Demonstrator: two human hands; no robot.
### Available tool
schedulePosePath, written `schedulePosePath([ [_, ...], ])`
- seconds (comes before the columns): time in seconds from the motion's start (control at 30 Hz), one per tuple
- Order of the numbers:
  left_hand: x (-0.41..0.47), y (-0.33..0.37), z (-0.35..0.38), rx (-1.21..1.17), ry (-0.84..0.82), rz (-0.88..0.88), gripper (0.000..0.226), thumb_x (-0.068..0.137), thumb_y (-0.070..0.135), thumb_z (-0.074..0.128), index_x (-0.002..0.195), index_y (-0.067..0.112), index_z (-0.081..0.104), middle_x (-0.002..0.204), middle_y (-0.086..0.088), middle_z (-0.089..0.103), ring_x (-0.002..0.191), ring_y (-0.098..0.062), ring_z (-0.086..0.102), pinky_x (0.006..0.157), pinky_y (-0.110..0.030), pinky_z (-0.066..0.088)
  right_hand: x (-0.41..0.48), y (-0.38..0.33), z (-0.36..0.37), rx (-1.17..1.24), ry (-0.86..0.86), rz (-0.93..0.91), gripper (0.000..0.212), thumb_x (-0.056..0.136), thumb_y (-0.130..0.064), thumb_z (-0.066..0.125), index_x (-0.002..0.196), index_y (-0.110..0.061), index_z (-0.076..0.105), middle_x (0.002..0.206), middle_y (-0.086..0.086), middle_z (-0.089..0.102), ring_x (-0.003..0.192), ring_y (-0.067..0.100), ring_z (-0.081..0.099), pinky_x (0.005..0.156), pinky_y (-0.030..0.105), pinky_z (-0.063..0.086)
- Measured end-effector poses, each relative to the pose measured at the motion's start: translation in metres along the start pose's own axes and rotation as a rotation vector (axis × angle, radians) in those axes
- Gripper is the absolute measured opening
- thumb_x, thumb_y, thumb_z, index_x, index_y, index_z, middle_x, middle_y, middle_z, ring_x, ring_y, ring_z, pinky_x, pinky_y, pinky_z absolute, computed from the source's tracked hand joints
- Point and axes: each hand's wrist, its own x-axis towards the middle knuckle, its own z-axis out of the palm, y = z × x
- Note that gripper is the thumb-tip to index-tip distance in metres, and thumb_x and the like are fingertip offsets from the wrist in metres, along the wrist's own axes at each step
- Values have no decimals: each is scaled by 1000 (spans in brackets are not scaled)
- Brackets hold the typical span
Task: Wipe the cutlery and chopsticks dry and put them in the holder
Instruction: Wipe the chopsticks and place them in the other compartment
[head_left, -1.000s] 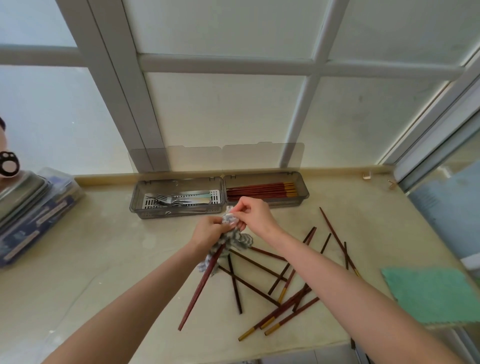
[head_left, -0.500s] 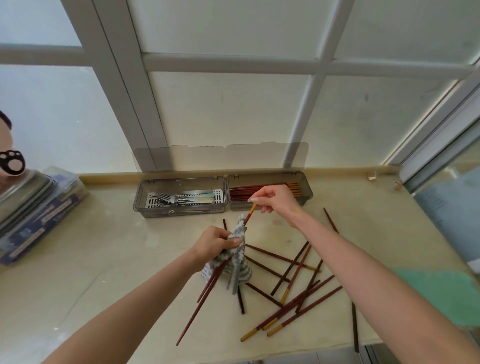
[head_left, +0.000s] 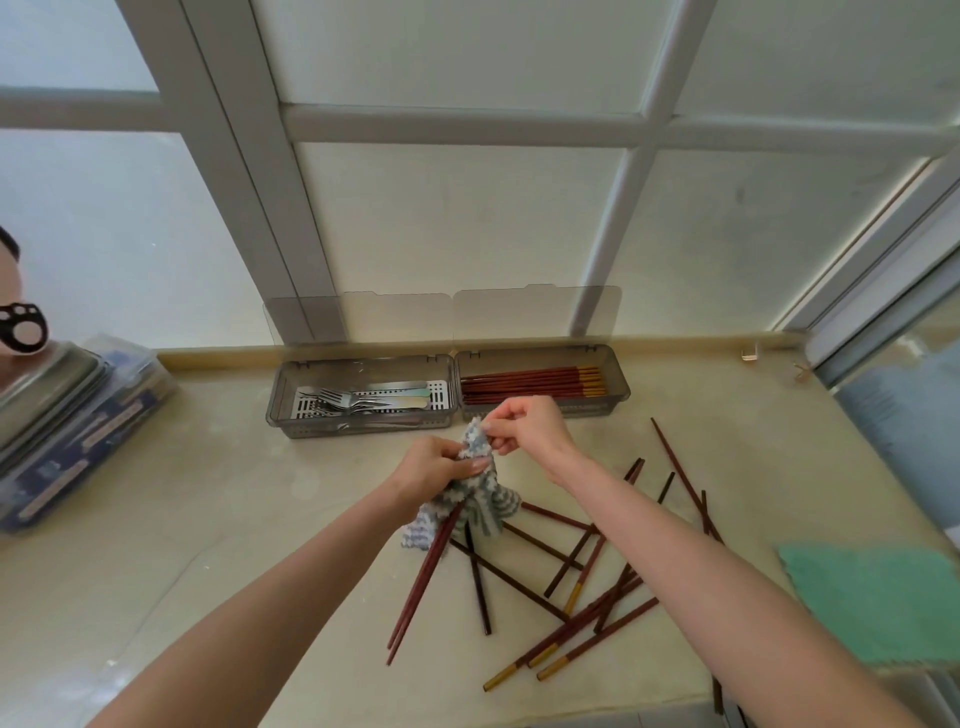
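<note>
My left hand (head_left: 436, 467) grips a blue-and-white cloth (head_left: 483, 506) wrapped round a pair of dark red chopsticks (head_left: 421, 582) that slant down to the left. My right hand (head_left: 524, 423) pinches the top of the cloth where the chopsticks' upper ends are hidden. Several loose chopsticks (head_left: 576, 618) with gold ends lie crossed on the counter below my right forearm. The grey holder (head_left: 363, 428) sits by the wall: forks (head_left: 358, 402) in its left half, several chopsticks (head_left: 535, 384) in its right half.
A green cloth (head_left: 878, 597) lies at the counter's right edge. Stacked trays and a blue box (head_left: 67, 431) stand at the left. The holder's clear lids (head_left: 441, 322) lean upright against the window frame. The counter's front edge runs just below the loose chopsticks.
My right hand, which had pulled the chopsticks' gold ends up out of the cloth half a second ago, has come back down to the cloth top. The ends are covered again.
</note>
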Motion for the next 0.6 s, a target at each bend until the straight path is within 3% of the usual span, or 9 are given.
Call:
schedulePosePath([
  [0.3,-5,-20,-16,109,-31,-66,22,81,23,69,89,3,69,85,-9,69,80,-20,65,79,-32,52,46,2,-62,106,280,79,3,82,-6,71,82,-4,70,75,10,70,60,13,63,67,27,58],
  [0.37,-6,-20,-23,96,-9,-60,19,81,24,69,85,5,68,84,-9,70,81,-22,64,77,-33,51,54,8,-76,168,318,112,7,82,-5,70,86,0,69,78,12,70,59,15,63,68,30,58],
  [0.6,-14,-11,-51,9,138,-10,17,87,21,62,79,6,66,77,-8,67,72,-18,62,63,-26,48,80,26,-123,506,491,272,6,82,3,67,85,6,63,85,16,65,57,14,55,42,16,49],
])
